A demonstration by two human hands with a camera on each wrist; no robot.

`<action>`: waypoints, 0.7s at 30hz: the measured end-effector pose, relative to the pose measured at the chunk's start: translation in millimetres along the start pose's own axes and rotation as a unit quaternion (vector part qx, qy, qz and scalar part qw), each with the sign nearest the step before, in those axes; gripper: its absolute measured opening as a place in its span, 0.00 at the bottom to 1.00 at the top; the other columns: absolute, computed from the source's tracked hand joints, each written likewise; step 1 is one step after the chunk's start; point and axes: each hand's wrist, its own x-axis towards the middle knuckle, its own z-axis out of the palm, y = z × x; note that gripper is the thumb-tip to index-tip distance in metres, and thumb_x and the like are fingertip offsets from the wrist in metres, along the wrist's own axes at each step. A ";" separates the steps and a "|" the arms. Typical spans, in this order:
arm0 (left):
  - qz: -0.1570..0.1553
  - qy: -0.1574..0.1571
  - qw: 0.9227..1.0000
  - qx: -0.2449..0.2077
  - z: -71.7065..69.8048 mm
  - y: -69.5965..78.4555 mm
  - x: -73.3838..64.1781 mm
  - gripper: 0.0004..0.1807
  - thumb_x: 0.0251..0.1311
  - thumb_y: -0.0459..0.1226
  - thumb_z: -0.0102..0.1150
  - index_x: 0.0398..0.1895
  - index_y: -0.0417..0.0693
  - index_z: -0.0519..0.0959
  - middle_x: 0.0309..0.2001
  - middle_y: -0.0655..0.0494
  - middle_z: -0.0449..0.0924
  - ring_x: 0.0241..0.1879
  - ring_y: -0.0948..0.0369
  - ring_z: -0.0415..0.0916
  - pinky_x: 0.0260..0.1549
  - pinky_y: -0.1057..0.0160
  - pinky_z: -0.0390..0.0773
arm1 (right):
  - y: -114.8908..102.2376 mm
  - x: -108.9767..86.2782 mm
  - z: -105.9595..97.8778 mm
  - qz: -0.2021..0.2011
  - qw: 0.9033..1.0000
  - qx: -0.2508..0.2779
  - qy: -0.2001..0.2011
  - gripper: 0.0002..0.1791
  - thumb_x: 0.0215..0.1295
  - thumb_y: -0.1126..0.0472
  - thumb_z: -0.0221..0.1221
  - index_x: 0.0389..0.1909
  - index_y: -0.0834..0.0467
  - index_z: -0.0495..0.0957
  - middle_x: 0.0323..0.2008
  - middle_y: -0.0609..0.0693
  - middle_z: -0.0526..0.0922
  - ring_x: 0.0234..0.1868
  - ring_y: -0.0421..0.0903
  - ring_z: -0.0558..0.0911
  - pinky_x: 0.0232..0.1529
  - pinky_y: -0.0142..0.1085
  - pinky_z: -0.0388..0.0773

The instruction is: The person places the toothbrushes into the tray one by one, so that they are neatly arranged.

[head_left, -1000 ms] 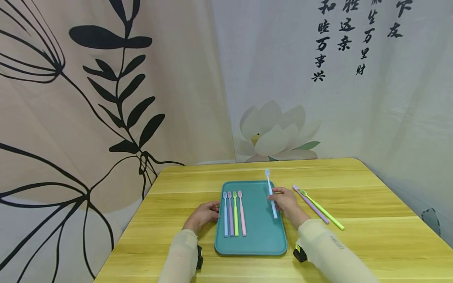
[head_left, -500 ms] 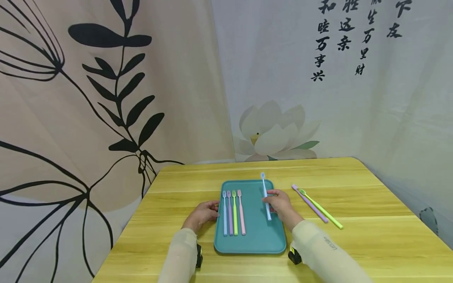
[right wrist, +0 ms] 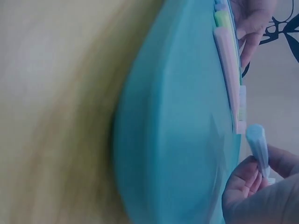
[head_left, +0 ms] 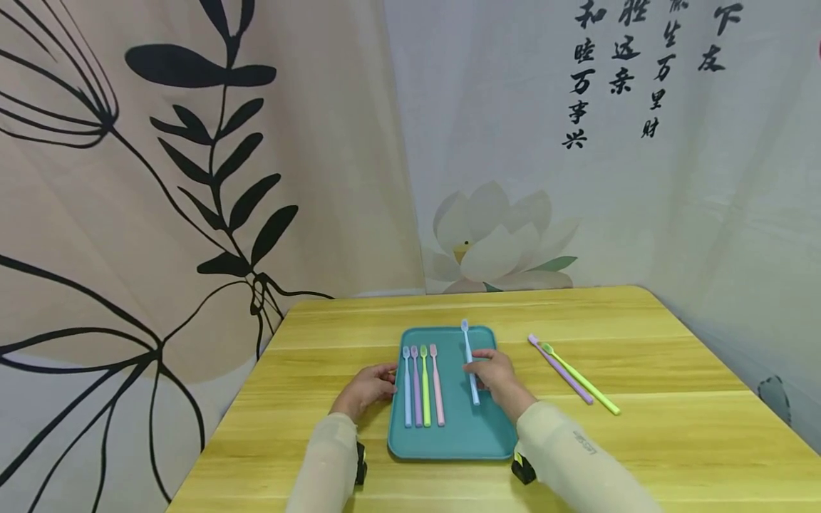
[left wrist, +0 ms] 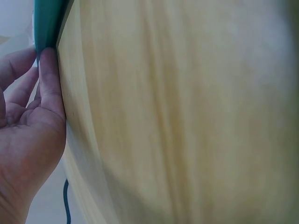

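A teal tray (head_left: pixel 449 445) carries several toothbrushes in a row on its left side: a blue toothbrush (head_left: pixel 407 399), a purple toothbrush (head_left: pixel 417 399), a green toothbrush (head_left: pixel 426 399) and a pink toothbrush (head_left: pixel 439 399). My right hand (head_left: pixel 500 377) pinches a second, light blue toothbrush (head_left: pixel 473 388) above the tray's right half, bristle end pointing away. In the right wrist view its handle end (right wrist: pixel 257 140) sticks out between thumb and fingers. At the tray's left rim, my left hand (head_left: pixel 368 388) grips the edge; the left wrist view has its fingers (left wrist: pixel 50 77) on the rim.
Right of the tray on the wooden table (head_left: pixel 673 456) lie a loose purple toothbrush (head_left: pixel 564 372) and a loose green toothbrush (head_left: pixel 590 385), crossing near their heads. Behind the table hangs a printed curtain (head_left: pixel 346 178).
My right hand has moved left with the light blue toothbrush, from the tray's right rim further in over the tray. My left hand has stayed at the left rim.
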 end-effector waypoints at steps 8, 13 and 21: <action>0.005 -0.005 1.000 -0.001 0.1 -2.6 0.3 0.31 0.56 0.20 0.57 0.66 0.31 0.70 0.46 0.43 0.73 0.43 0.54 0.73 0.46 0.56 0.80 | 8.0 -4.5 11.8 0.007 1.000 -0.015 -0.002 0.20 0.57 0.70 0.66 0.52 0.67 0.78 0.34 0.57 0.79 0.28 0.46 0.75 0.26 0.34 0.74; 0.002 -0.006 1.000 -0.005 -0.1 -4.6 2.5 0.31 0.56 0.20 0.57 0.66 0.31 0.69 0.45 0.44 0.73 0.43 0.54 0.73 0.47 0.56 0.80 | 8.6 -11.1 17.1 0.003 1.000 -0.015 -0.002 0.19 0.56 0.71 0.66 0.50 0.68 0.79 0.31 0.55 0.78 0.26 0.45 0.74 0.25 0.34 0.73; 0.009 -0.005 1.000 -0.004 -0.2 -4.3 3.2 0.31 0.55 0.19 0.56 0.66 0.30 0.69 0.44 0.44 0.73 0.41 0.55 0.73 0.46 0.56 0.80 | 7.9 -13.2 22.2 0.003 1.000 -0.027 0.006 0.19 0.55 0.71 0.67 0.49 0.68 0.79 0.33 0.56 0.79 0.27 0.46 0.76 0.24 0.34 0.74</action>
